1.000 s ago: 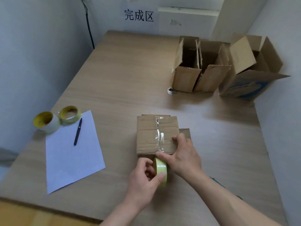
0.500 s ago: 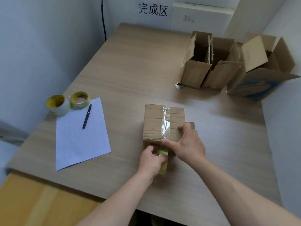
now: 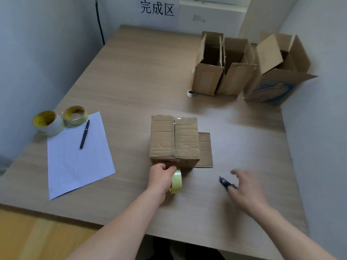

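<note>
Right hand (image 3: pixel 246 188) has left the box (image 3: pixel 174 137) at mid-desk (image 3: pixel 131 81); its spread fingers (image 3: pixel 233 172) touch a cutter (image 3: pixel 223 181). Left hand (image 3: pixel 161 177) fingers grip the tape (image 3: pixel 176 182) against the box's near side.

"完成区" on white wall sign (image 3: pixel 157 8), far end of table

Sealed box (image 3: pixel 174 139) is showing matt brown corrugated cardboard, creased and a bit rough. Clear tape strip (image 3: pixel 174 128) on its seam is looking like glossy plastic, wrinkled at the far end. Tape roll (image 3: pixel 177 182) is looking pale yellow, smooth, slightly shiny. Table (image 3: pixel 131 81) is showing light matt wood grain. Paper sheet (image 3: pixel 75 162) is looking thin, white, matt. Pen (image 3: pixel 84 135) is looking black and glossy. Open cartons (image 3: pixel 208 79) are showing raw matt cardboard with fluted edges. Small tool (image 3: pixel 224 182) is looking dark, material too blurred to tell.
</note>
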`<state>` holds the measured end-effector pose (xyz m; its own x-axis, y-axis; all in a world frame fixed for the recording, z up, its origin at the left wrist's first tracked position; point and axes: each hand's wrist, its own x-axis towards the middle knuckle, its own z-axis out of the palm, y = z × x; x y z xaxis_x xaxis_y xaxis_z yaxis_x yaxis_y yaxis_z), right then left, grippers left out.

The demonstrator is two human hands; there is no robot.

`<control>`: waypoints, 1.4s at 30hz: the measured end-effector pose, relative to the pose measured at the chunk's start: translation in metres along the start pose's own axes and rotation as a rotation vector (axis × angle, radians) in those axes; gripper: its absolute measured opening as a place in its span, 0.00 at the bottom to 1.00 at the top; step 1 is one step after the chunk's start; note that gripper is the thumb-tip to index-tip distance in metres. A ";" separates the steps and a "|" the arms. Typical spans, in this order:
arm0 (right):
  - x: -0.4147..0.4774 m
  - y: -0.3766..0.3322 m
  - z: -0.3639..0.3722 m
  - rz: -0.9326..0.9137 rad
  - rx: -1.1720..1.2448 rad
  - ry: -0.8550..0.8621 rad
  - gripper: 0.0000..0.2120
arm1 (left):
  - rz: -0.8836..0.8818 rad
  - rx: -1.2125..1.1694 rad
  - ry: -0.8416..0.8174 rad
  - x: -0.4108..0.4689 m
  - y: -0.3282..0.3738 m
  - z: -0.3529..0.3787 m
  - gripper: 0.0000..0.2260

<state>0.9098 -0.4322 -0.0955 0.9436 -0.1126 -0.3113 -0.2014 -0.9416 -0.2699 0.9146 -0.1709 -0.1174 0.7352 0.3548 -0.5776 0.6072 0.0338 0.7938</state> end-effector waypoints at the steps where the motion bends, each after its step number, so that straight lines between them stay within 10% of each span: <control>1: -0.007 0.018 0.011 0.013 -0.142 -0.071 0.21 | 0.011 0.003 -0.001 0.001 0.000 0.000 0.05; 7: -0.024 0.036 0.033 -0.028 0.120 0.000 0.11 | 0.044 0.004 0.014 0.003 -0.001 0.001 0.11; 14: -0.028 -0.049 0.002 -0.622 0.135 0.306 0.16 | 0.074 0.014 -0.004 0.002 0.003 0.001 0.10; 42: 0.003 -0.079 0.012 -0.742 -0.066 0.340 0.14 | 0.020 0.077 0.067 -0.002 0.026 -0.006 0.19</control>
<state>0.9256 -0.3543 -0.0856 0.8554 0.4674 0.2230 0.5129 -0.8244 -0.2393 0.9272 -0.1651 -0.0942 0.7270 0.4163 -0.5460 0.6162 -0.0446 0.7864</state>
